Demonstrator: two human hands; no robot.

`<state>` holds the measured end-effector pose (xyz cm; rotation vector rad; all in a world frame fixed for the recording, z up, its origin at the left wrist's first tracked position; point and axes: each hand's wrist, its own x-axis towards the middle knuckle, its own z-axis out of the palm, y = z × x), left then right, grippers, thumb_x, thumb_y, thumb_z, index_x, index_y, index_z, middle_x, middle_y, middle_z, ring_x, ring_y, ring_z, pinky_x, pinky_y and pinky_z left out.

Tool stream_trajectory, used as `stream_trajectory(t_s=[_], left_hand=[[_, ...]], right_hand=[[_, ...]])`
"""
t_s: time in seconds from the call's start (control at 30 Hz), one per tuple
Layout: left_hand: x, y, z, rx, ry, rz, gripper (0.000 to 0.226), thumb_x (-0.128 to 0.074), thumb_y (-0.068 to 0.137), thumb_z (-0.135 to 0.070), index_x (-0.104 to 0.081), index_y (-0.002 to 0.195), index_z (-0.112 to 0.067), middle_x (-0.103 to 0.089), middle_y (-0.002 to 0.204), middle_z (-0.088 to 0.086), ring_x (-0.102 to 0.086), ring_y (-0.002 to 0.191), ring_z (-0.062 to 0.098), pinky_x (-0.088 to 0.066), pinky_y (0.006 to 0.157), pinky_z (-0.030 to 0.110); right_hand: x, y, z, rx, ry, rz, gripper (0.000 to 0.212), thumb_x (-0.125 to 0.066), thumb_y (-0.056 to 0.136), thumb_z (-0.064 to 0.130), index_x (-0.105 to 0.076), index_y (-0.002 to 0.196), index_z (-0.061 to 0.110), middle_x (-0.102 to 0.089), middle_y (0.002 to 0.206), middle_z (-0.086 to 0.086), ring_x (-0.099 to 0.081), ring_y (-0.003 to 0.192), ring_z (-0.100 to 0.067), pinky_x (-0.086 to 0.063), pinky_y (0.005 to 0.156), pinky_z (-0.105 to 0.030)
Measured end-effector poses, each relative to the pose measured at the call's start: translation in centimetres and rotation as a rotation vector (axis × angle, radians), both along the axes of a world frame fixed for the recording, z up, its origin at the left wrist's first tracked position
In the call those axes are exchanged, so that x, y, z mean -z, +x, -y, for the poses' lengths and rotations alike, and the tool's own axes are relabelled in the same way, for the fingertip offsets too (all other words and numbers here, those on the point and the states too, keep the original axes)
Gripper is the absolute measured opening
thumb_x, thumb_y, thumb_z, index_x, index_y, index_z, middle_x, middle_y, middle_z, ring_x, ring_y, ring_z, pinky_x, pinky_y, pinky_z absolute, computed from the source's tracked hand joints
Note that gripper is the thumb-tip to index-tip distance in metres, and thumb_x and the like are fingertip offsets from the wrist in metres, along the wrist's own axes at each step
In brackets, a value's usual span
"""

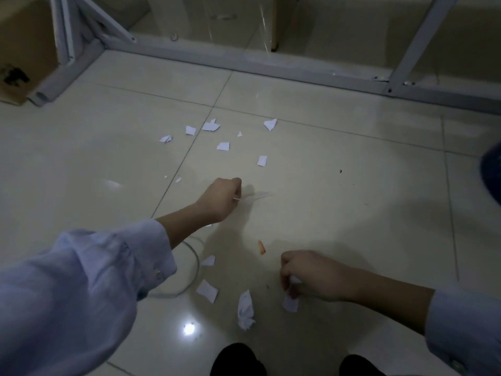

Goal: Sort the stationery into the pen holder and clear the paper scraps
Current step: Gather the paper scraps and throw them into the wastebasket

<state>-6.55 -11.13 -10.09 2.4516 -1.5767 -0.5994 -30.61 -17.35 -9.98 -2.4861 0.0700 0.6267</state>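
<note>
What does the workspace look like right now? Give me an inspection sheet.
Surface: glossy tiled floor, dimly lit.
Job's things: torn paper scraps scattered on it; pen holder not seen.
Clutter: small orange piece between the hands.
Grips: left hand holds a thin pale stick; right hand pinches a scrap.
Cables: grey cable curving past the left sleeve.
Surroundings: metal frame, cardboard box at far left.

Floor tiles are smooth and glossy, paper scraps matt white paper, the frame matt grey painted metal, the sleeve creased pale cloth, the box plain brown cardboard.
</note>
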Motion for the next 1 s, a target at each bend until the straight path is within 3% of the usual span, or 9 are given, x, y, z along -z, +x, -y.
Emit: stream_trajectory(t_s=[0.27, 0.4, 0.53, 0.6, 0.67, 0.73, 0.87, 1.0], left_hand=[[-1.5, 0.9, -4.2, -0.099, 0.0, -0.028, 0.02, -0.055, 0.085, -0.004, -0.064, 0.103, -0.006, -0.068, 0.101, 0.014, -0.06, 0.093, 0.027, -0.037, 0.067, 0.022], [-1.6, 1.7, -6.1, -0.142, 0.045, -0.036, 0.019, -0.06, 0.083, -0.007, -0.067, 0.1, -0.005, -0.069, 0.1, 0.013, -0.061, 0.094, 0.027, -0.037, 0.068, 0.021], [-1.4, 2.3, -7.6, -0.166, 0.068, -0.015, 0.017, -0.06, 0.083, -0.008, -0.071, 0.096, -0.009, -0.071, 0.1, 0.01, -0.062, 0.096, 0.023, -0.031, 0.065, 0.014], [-1.0, 2.4, -8.0, -0.175, 0.068, -0.016, 0.016, -0.062, 0.082, -0.007, -0.072, 0.094, -0.009, -0.069, 0.103, 0.011, -0.062, 0.098, 0.023, -0.034, 0.071, 0.016], [-0.9, 2.3, -8.0, -0.177, 0.058, -0.024, 0.013, -0.066, 0.08, -0.01, -0.072, 0.093, -0.008, -0.065, 0.105, 0.012, -0.06, 0.098, 0.025, -0.039, 0.078, 0.022], [-0.7, 2.3, -7.7, -0.158, 0.038, -0.032, 0.018, -0.071, 0.078, -0.015, -0.071, 0.094, -0.007, -0.062, 0.104, 0.013, -0.059, 0.096, 0.026, -0.037, 0.076, 0.023], [-0.5, 2.3, -7.3, -0.113, 0.003, -0.041, 0.031, -0.076, 0.072, -0.017, -0.066, 0.098, -0.004, -0.058, 0.1, 0.013, -0.055, 0.093, 0.026, -0.032, 0.07, 0.023], [-0.2, 2.6, -7.1, -0.111, -0.025, -0.059, 0.024, -0.072, 0.074, -0.015, -0.065, 0.095, -0.003, -0.051, 0.088, 0.006, -0.055, 0.088, 0.027, -0.032, 0.067, 0.024]], right_hand=[[-0.4, 0.2, -0.1, 0.04, 0.018, -0.012, 0.012, -0.069, 0.082, 0.024, -0.069, 0.091, 0.015, -0.069, 0.097, -0.002, -0.062, 0.093, -0.017, -0.046, 0.083, -0.028], [-1.1, 1.4, -1.3, 0.16, 0.144, 0.018, 0.012, -0.073, 0.078, 0.024, -0.072, 0.085, 0.015, -0.072, 0.088, -0.001, -0.067, 0.082, -0.016, -0.041, 0.066, -0.011], [-1.9, 3.2, -3.5, 0.06, 0.208, 0.125, 0.011, -0.074, 0.075, 0.024, -0.074, 0.085, 0.02, -0.061, 0.097, 0.003, -0.056, 0.086, -0.006, -0.034, 0.064, -0.004], [-1.8, 3.7, -4.7, -0.008, 0.2, 0.157, 0.011, -0.072, 0.076, 0.021, -0.073, 0.086, 0.019, -0.056, 0.108, 0.002, -0.052, 0.094, -0.005, -0.031, 0.067, -0.007], [-1.3, 3.7, -5.7, -0.033, 0.193, 0.155, 0.012, -0.069, 0.076, 0.017, -0.073, 0.087, 0.017, -0.053, 0.114, 0.0, -0.053, 0.099, -0.01, -0.037, 0.076, -0.017], [-0.8, 3.7, -6.2, -0.051, 0.183, 0.149, 0.013, -0.065, 0.079, 0.013, -0.073, 0.089, 0.015, -0.053, 0.114, -0.001, -0.054, 0.098, -0.012, -0.04, 0.079, -0.02], [-0.1, 3.7, -6.4, -0.086, 0.132, 0.16, 0.016, -0.064, 0.081, 0.017, -0.07, 0.094, 0.011, -0.058, 0.106, -0.004, -0.054, 0.097, -0.016, -0.03, 0.073, -0.015], [0.1, 3.9, -6.5, -0.077, 0.124, 0.124, 0.019, -0.064, 0.081, 0.019, -0.07, 0.097, 0.011, -0.062, 0.106, -0.005, -0.056, 0.1, -0.018, -0.037, 0.081, -0.024]])
